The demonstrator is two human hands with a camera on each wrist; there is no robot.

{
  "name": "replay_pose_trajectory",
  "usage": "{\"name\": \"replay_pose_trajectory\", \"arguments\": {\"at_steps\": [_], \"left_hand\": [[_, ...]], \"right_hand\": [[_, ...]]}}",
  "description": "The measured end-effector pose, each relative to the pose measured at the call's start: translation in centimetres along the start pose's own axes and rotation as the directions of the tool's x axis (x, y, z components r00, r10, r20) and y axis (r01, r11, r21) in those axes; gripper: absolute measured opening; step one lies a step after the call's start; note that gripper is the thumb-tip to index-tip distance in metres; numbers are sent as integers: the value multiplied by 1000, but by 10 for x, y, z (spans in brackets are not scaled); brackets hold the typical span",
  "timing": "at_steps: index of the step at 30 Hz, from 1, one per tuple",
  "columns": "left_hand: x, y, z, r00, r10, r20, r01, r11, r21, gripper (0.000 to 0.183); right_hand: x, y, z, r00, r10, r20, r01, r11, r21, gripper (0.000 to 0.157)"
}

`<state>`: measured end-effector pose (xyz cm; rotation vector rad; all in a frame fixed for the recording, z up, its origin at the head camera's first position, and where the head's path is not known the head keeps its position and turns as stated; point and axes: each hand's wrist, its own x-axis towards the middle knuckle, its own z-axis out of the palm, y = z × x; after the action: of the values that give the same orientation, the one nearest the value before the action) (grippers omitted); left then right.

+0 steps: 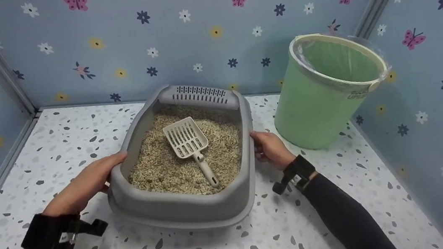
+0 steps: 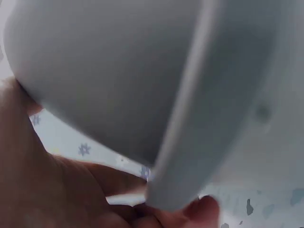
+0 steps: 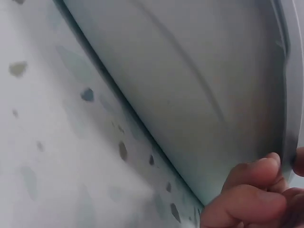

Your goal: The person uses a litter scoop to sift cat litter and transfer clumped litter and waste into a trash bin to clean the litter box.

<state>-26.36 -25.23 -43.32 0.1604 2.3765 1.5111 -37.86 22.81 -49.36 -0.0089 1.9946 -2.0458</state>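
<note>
A grey litter box (image 1: 181, 212) stands in the middle of the head view, filled with tan grainy litter (image 1: 155, 170). On the litter lies a beige slotted litter scoop (image 1: 186, 139), its handle angled toward the near right. My left hand (image 1: 89, 181) grips the box's left side near the front corner, thumb at the rim. In the left wrist view, fingers (image 2: 123, 180) curl round the box's lower edge. My right hand (image 1: 273, 150) pinches the right rim. The right wrist view shows its curled fingers (image 3: 249, 202) against the outside wall, thumb over the rim.
A green waste bin (image 1: 308, 109) with a clear plastic liner (image 1: 336, 59) stands at the back right. Blue panels (image 1: 176, 28) with flowers and butterflies enclose the back and both sides. The white speckled surface (image 1: 301, 224) extends around the box.
</note>
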Motion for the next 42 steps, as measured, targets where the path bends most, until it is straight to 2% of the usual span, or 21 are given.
{"name": "replay_pose_trajectory", "arguments": {"at_steps": [2,5,8,10,12,15,20,23,25,28,31,33,35,37,42], "left_hand": [[-15,4,8,1000,-10,-9,10,999,47,83],[-36,9,27,997,-1,-73,12,988,153,86],[-41,9,43,987,10,-163,27,975,220,83],[-40,7,45,978,8,-207,39,974,222,79],[-36,2,41,974,19,-227,28,979,203,72],[-26,-9,26,971,42,-237,-1,986,170,68],[-6,-29,-8,955,13,-295,6,998,64,83],[5,-32,-21,943,-36,-330,35,999,-7,92],[8,-30,-22,942,-53,-332,45,999,-31,101],[3,-24,-12,954,-81,-290,75,997,-31,110],[-7,-19,2,958,-114,-264,113,993,-18,106],[-10,-18,8,952,-138,-274,139,990,-17,95],[-9,-17,10,944,-143,-297,143,990,-22,86],[-4,-18,5,937,-145,-318,137,989,-47,81],[13,-27,-24,930,-152,-334,116,985,-125,76]], "right_hand": [[7,-3,-1,1000,6,-6,-6,999,-37,39],[19,-10,-5,1000,5,-31,-7,998,-68,37],[29,-14,-6,999,9,-51,-10,1000,-28,36],[30,-13,-5,998,7,-55,-6,1000,16,35],[27,-10,-3,999,-3,-46,5,999,48,36],[14,-3,-1,999,-33,-26,35,997,69,41],[-18,6,7,997,-54,52,51,997,60,43],[-29,7,8,997,-39,65,37,999,40,41],[-27,4,5,999,-26,32,25,999,30,40],[-12,-4,-7,998,-21,-59,22,1000,18,41],[5,-12,-20,987,-7,-159,15,999,49,40],[13,-15,-28,981,15,-194,3,996,91,40],[16,-16,-32,980,24,-196,1,992,124,40],[15,-14,-33,986,14,-165,10,989,146,40],[-7,-1,-22,997,-34,-74,46,984,170,40]]}}
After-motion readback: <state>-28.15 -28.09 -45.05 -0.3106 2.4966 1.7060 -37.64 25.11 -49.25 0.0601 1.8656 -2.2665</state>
